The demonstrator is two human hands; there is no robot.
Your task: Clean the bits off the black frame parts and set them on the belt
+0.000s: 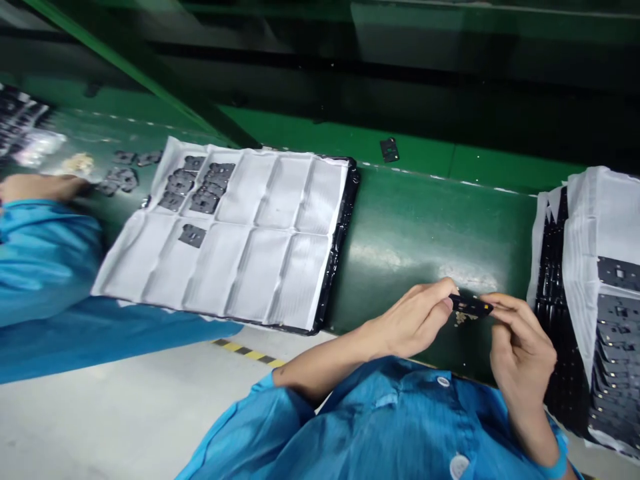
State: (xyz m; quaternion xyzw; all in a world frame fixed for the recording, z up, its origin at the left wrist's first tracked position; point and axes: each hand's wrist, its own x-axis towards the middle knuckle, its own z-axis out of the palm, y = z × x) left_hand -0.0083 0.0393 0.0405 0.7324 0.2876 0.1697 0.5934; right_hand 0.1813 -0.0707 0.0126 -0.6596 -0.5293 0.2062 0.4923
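A small flat black plastic part [471,305] is held tilted above the green bench, with a yellow spot near its right end. My left hand [417,320] pinches its left end between thumb and fingers. At the other end, my right hand [523,343] has its fingers curled against the part; whether they also hold a tiny piece is hidden. Just below the part, a small pile of tiny beige pieces [463,319] lies on the bench. Another black part [389,150] lies alone toward the back.
Left of me stands a black tray lined with white sheeting [240,260], with several dark parts [213,188] in its pockets. Stacked trays [555,293] with more parts rise at the right. A co-worker's blue sleeve [45,260] reaches in at far left. A green beam [145,73] slants behind.
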